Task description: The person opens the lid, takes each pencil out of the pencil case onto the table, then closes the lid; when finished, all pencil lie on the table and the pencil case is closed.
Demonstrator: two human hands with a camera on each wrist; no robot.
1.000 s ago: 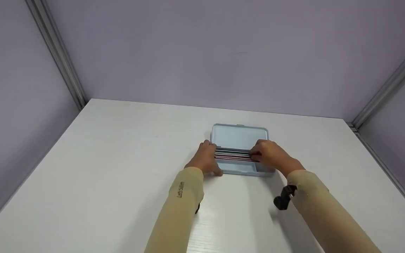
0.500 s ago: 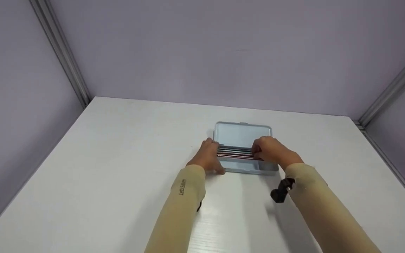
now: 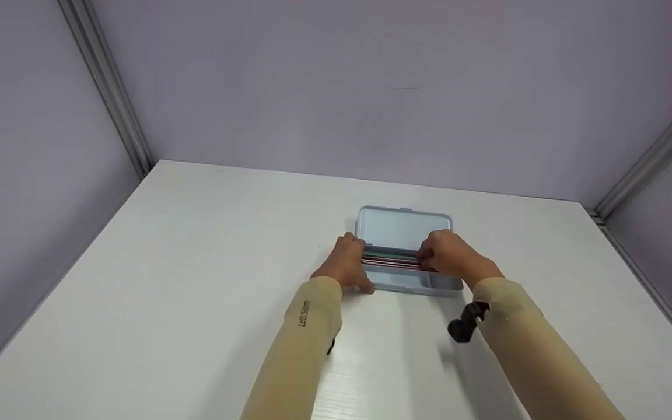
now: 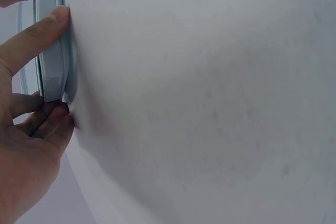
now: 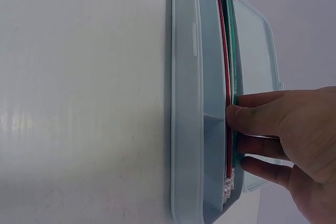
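Both hands, left (image 3: 346, 262) & right (image 3: 450, 255), still pinch pencils (image 3: 393, 260) in open tin case (image 3: 404, 227), unchanged; left sleeve (image 3: 301, 326) reads "Let's Slim".

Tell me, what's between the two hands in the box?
A bundle of colored pencils spans the gap between the left hand and right hand, inside the open pencil box; the head view shows it.

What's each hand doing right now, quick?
Left hand: grips the left end of the case.
Right hand: pinches the pencils in the case.
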